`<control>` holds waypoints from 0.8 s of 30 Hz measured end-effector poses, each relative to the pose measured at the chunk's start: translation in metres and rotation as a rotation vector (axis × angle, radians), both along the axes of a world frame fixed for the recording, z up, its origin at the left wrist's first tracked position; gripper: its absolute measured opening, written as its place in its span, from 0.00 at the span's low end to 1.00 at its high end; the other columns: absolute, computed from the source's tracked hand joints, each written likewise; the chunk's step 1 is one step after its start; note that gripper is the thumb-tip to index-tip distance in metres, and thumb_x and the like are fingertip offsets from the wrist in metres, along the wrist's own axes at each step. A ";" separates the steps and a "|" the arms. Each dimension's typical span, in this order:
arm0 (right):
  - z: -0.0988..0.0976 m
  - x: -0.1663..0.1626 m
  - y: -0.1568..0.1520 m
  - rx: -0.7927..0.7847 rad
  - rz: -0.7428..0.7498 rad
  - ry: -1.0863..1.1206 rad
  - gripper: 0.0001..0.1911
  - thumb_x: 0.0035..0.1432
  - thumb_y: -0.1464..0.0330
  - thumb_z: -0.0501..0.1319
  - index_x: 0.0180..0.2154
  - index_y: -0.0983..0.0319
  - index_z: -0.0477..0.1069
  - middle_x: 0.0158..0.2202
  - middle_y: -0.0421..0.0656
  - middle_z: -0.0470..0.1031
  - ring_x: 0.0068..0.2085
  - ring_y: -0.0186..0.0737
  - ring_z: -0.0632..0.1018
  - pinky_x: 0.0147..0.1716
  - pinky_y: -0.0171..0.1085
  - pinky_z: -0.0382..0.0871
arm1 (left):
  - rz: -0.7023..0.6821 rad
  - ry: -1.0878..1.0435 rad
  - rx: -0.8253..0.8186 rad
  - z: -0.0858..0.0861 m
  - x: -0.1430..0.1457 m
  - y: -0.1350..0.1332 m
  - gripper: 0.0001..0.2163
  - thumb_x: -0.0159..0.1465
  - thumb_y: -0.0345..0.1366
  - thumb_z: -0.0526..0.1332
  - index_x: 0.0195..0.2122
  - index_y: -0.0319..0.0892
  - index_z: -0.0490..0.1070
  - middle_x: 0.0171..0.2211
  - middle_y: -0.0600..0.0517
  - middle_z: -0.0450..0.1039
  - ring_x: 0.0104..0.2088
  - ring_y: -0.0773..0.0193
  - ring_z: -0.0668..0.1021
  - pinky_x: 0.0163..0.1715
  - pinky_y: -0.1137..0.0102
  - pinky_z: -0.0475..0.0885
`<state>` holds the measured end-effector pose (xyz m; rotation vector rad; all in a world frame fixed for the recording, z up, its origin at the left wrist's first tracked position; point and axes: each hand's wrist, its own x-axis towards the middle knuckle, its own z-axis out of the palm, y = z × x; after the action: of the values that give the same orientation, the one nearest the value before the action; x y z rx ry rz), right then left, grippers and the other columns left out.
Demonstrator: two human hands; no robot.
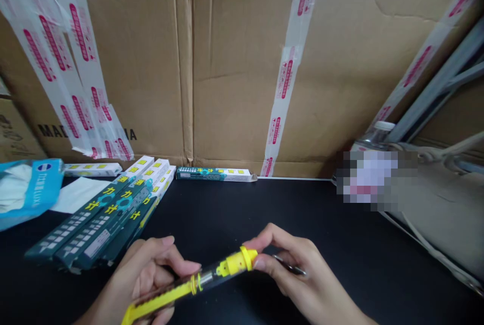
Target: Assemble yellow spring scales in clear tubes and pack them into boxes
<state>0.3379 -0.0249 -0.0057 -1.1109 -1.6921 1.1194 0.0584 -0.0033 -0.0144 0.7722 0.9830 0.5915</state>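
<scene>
A tubular spring scale (204, 279), clear with yellow inner parts, lies slantwise between my hands over the black table. Its lower left part is in my left hand (149, 269), fingers closed round the tube, with the index finger along the top. At the upper right end, the thumb and index finger of my right hand (298, 269) pinch the yellow end cap (247, 258). A thin shiny metal piece (289, 265) shows between the right hand's fingers; most of it is hidden, so its kind is unclear.
Several long green-and-white boxes (109, 209) lie overlapped on the left. Another box (215, 174) rests against the big taped carton (234, 77) behind the black table (212, 209). At far left is a blue packet (49, 183); a bottle (380, 133) stands right, partly blurred out.
</scene>
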 end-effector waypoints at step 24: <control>-0.004 0.001 0.000 0.202 0.041 -0.122 0.06 0.68 0.69 0.61 0.35 0.58 0.69 0.35 0.40 0.82 0.34 0.38 0.81 0.33 0.32 0.73 | -0.257 0.145 0.187 0.024 0.017 0.000 0.28 0.51 0.57 0.75 0.45 0.42 0.79 0.42 0.44 0.85 0.13 0.79 0.74 0.07 0.90 0.63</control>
<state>0.3384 -0.0251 -0.0102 -1.0381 -1.8842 0.8982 0.0752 -0.0028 0.0100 1.1025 0.9498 0.4110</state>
